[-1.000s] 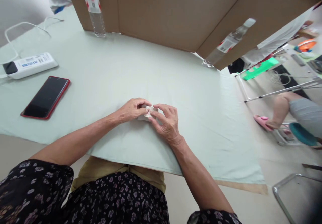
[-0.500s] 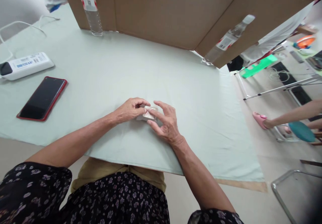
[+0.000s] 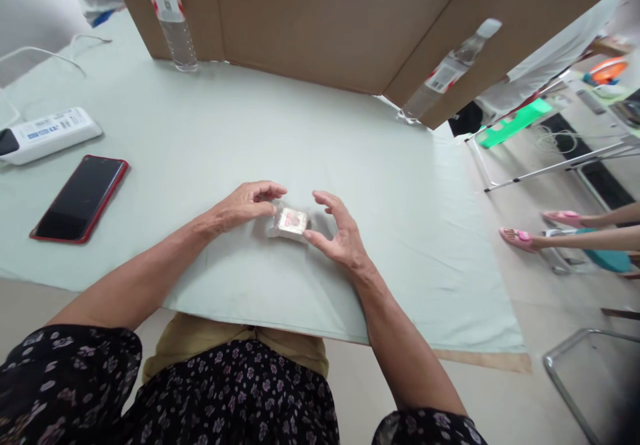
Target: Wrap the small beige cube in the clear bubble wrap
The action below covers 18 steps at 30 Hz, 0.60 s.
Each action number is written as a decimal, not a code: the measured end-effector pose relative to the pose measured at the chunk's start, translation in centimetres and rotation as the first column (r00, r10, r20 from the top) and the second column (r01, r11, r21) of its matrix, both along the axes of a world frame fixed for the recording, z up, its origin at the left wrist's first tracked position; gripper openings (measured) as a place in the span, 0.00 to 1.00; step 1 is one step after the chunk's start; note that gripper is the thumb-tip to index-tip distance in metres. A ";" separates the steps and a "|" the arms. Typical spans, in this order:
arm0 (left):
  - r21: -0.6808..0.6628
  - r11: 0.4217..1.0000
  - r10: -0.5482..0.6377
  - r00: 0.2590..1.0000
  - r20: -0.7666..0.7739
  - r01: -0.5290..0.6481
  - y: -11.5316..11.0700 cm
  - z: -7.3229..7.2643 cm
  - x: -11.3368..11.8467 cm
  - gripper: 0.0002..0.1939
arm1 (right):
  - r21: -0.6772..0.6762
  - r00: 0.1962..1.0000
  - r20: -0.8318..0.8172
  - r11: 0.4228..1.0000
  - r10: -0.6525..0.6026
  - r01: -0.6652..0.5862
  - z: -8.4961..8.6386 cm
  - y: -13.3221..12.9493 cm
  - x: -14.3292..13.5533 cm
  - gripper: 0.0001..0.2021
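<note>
A small pale block in clear plastic wrap [image 3: 292, 221], with a reddish mark on top, lies on the light green tablecloth near the front edge. My left hand [image 3: 249, 203] is at its left side, fingers apart, with the thumb tip close to the wrapper's upper left corner. To the right, my right hand [image 3: 340, 233] curves around with thumb and fingers spread, the thumb tip at the block's lower right corner. Whether either thumb touches the wrapper I cannot tell. Neither hand grips it.
A phone in a red case [image 3: 80, 198] and a white device [image 3: 50, 135] with a cable lie at left. Two water bottles [image 3: 173, 22] [image 3: 450, 72] stand by a cardboard panel [image 3: 320, 25] at the back. Another person's feet [image 3: 523, 238] show at right, near a metal-framed chair [image 3: 550, 362].
Both hands have drawn apart from the wrapped block, left hand leftward and right hand rightward. Its top, previously covered by fingers, now shows. The other person's feet have shifted.
</note>
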<state>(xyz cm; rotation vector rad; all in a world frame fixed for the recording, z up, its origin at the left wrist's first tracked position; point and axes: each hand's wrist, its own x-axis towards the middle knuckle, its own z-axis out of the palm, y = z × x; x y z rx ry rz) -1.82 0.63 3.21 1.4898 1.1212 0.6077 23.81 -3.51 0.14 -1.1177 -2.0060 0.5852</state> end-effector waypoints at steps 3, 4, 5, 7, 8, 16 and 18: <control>0.055 0.977 -0.194 0.970 -0.146 0.204 0.4 0.4 -0.9 0.38 | -0.061 0.995 0.056 0.995 0.081 -0.078 -0.5 0.0 -0.5 0.36; 0.079 0.959 -0.254 0.950 -0.183 0.272 0.4 0.4 -1.0 0.41 | -0.063 0.993 0.072 0.994 0.090 -0.085 -0.7 -0.1 -0.7 0.36; 0.107 0.940 -0.298 0.931 -0.210 0.325 0.3 0.4 -1.0 0.44 | -0.056 0.992 0.085 0.995 0.089 -0.084 -0.7 -0.1 -0.8 0.36; 0.176 0.910 -0.331 0.913 -0.237 0.375 -0.1 0.0 -0.7 0.46 | -0.024 0.993 0.098 0.997 0.070 -0.067 -0.8 -0.3 -1.0 0.34; 0.211 0.903 -0.325 0.916 -0.236 0.375 -0.3 -0.2 -0.4 0.44 | -0.005 0.993 0.102 0.998 0.058 -0.058 -0.7 -0.4 -1.1 0.33; 0.305 0.915 -0.220 0.960 -0.171 0.264 -1.3 -1.5 1.2 0.40 | 0.100 0.991 0.131 0.994 0.020 -0.033 -0.3 -0.6 -0.9 0.27; 0.317 0.916 -0.196 0.964 -0.178 0.245 -1.3 -1.6 1.3 0.40 | 0.144 0.991 0.131 0.988 0.031 -0.050 0.0 -0.7 -0.9 0.26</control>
